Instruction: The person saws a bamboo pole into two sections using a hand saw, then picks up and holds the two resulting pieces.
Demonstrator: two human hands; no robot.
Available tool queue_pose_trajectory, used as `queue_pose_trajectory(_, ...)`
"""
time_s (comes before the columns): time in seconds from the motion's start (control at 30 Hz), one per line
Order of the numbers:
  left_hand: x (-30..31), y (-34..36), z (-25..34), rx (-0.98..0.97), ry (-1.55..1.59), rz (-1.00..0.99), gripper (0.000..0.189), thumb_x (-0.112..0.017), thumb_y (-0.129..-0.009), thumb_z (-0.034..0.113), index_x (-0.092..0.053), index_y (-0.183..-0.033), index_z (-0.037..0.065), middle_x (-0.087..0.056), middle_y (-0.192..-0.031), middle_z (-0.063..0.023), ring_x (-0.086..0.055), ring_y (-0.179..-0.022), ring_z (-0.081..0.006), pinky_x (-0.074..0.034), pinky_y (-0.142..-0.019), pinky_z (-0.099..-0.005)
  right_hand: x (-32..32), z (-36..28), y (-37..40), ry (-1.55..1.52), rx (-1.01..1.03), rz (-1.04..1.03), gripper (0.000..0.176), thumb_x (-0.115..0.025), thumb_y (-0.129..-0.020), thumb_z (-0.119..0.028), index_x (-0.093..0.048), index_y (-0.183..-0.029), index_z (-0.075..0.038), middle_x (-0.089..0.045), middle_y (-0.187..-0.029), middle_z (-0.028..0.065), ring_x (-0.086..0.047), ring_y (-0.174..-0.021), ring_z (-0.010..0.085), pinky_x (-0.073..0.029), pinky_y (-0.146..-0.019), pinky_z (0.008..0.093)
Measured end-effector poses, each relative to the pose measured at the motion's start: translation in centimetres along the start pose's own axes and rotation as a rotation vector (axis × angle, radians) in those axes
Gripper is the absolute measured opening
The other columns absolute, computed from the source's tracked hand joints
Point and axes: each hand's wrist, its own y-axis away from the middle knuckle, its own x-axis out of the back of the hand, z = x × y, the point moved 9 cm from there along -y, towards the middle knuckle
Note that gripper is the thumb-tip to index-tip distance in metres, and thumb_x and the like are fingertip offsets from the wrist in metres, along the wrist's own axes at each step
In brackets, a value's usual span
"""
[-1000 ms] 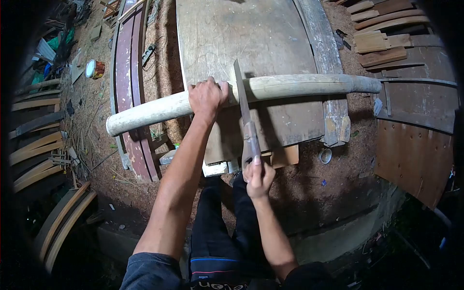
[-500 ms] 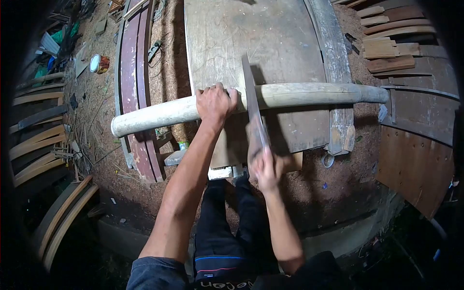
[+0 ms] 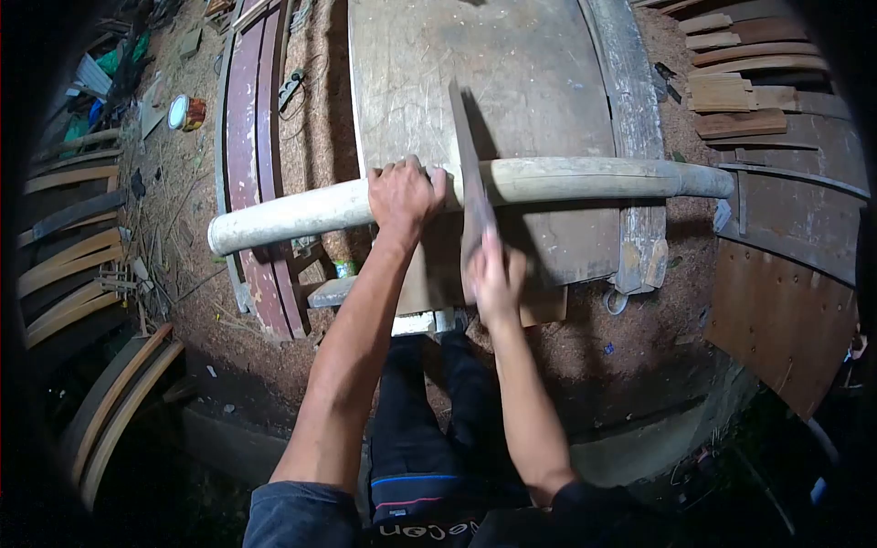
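Note:
A long pale bamboo pole [image 3: 585, 180] lies across the wooden worktable [image 3: 411, 82], its left end reaching over a maroon painted beam. My left hand [image 3: 403, 194] is wrapped over the pole just left of the saw. In my right hand [image 3: 496, 283], closed round the handle, is a hand saw [image 3: 469, 164]. Its blade crosses the pole close beside my left hand, with the tip pointing away over the tabletop. Motion blurs the saw's handle end, and how deep the blade sits in the pole cannot be made out.
The maroon beam [image 3: 254, 119] stands left of the table, with a power strip [image 3: 290, 89] and a paint can [image 3: 186, 112] nearby. Curved wooden pieces [image 3: 73, 274] are stacked at the left. Boards [image 3: 731, 91] and a plywood sheet [image 3: 776, 315] are at the right.
My right hand and the saw have moved forward, away from my body, so the blade reaches farther beyond the pole. My left hand keeps its grip on the pole.

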Motion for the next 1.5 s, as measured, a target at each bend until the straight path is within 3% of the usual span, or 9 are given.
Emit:
queue_pose_trajectory(0.47,-0.1,-0.3,-0.2,-0.067,0.002,0.115,0.044,-0.052,-0.084,0.048,-0.066,-0.085,0.006,-0.070,-0.082,-0.0182,-0.068,-0.081,-0.0321,-0.043,-0.087,-0.0460,1.8,1.0,7.5,0.277,0.122,0.011,0.048,-0.050,-0.100,-0.034,-0.056,-0.065,-0.001,-0.046,-0.050,0.0039,-0.049,-0.048,0.0144,-0.037,-0.048,0.0332)
queue_pose_trajectory(0.57,0.1,-2.3,-0.7,0.043,0.008,0.015,0.050,-0.047,-0.090,0.049,-0.070,-0.083,0.005,-0.069,-0.080,-0.0231,-0.069,-0.077,-0.0357,-0.048,-0.085,-0.0479,-1.0,-2.5,4.8,0.449,0.340,0.048,0.048,-0.051,-0.099,-0.034,-0.055,-0.065,0.000,-0.044,-0.049,0.0082,-0.050,-0.049,0.0165,-0.038,-0.048,0.0362)
queue_pose_trajectory(0.77,1.9,-7.0,-0.8,0.214,0.155,-0.001,0.053,-0.048,-0.089,0.047,-0.073,-0.087,0.001,-0.068,-0.085,-0.0276,-0.068,-0.085,-0.0423,-0.053,-0.080,-0.0483,-0.3,-1.4,-2.7,0.221,0.159,-0.094,0.050,-0.053,-0.099,-0.036,-0.049,-0.063,-0.002,-0.039,-0.050,-0.0012,-0.040,-0.050,0.0073,-0.030,-0.046,0.0322)
queue_pose_trajectory(0.9,1.3,-4.5,-1.0,0.188,0.172,0.076,0.051,-0.048,-0.088,0.046,-0.070,-0.085,0.001,-0.067,-0.084,-0.0275,-0.067,-0.083,-0.0422,-0.052,-0.081,-0.0480,1.5,-0.5,1.4,0.193,0.382,0.109,0.044,-0.053,-0.099,-0.030,-0.055,-0.065,-0.003,-0.045,-0.052,0.0007,-0.042,-0.050,0.0101,-0.034,-0.046,0.0329)
queue_pose_trajectory(1.0,0.7,-3.1,-0.8,0.158,0.088,0.029,0.049,-0.045,-0.090,0.044,-0.069,-0.083,0.001,-0.068,-0.085,-0.0261,-0.067,-0.084,-0.0410,-0.052,-0.080,-0.0487,2.9,-3.2,6.6,-0.008,0.765,0.104,0.043,-0.050,-0.098,-0.026,-0.049,-0.061,-0.004,-0.045,-0.053,0.0017,-0.045,-0.048,0.0134,-0.036,-0.048,0.0318)
queue_pose_trajectory(1.1,0.6,-2.4,0.4,0.086,0.081,-0.008,0.048,-0.043,-0.091,0.041,-0.069,-0.082,0.002,-0.068,-0.085,-0.0241,-0.067,-0.082,-0.0392,-0.050,-0.082,-0.0478,3.7,-5.4,7.4,-0.304,0.542,0.009,0.045,-0.047,-0.099,-0.024,-0.041,-0.059,-0.005,-0.042,-0.053,0.0015,-0.041,-0.047,0.0107,-0.032,-0.047,0.0276)
queue_pose_trajectory(1.2,0.4,-1.3,0.6,-0.008,0.057,0.073,0.046,-0.042,-0.093,0.038,-0.069,-0.080,0.003,-0.069,-0.086,-0.0217,-0.067,-0.080,-0.0364,-0.046,-0.086,-0.0457,3.8,-4.9,6.1,-0.126,0.323,0.069,0.042,-0.051,-0.100,-0.023,-0.044,-0.063,-0.005,-0.041,-0.052,-0.0028,-0.039,-0.047,0.0057,-0.028,-0.044,0.0244)
queue_pose_trajectory(1.43,2.0,1.2,1.2,-0.153,0.090,0.299,0.039,-0.049,-0.090,0.036,-0.068,-0.082,0.003,-0.068,-0.083,-0.0179,-0.065,-0.083,-0.0321,-0.044,-0.085,-0.0454,5.1,-1.0,7.6,0.000,0.299,0.034,0.040,-0.056,-0.098,-0.023,-0.048,-0.064,-0.004,-0.046,-0.053,-0.0032,-0.042,-0.048,0.0047,-0.030,-0.045,0.0246)
queue_pose_trajectory(1.5,1.8,3.0,1.3,-0.191,0.119,0.286,0.035,-0.053,-0.089,0.035,-0.063,-0.100,0.003,-0.065,-0.097,-0.0168,-0.060,-0.095,-0.0313,-0.041,-0.090,-0.0447,4.9,-0.4,7.9,0.037,0.283,0.018,0.039,-0.056,-0.098,-0.024,-0.050,-0.066,-0.004,-0.047,-0.055,-0.0034,-0.042,-0.050,0.0047,-0.031,-0.046,0.0244)
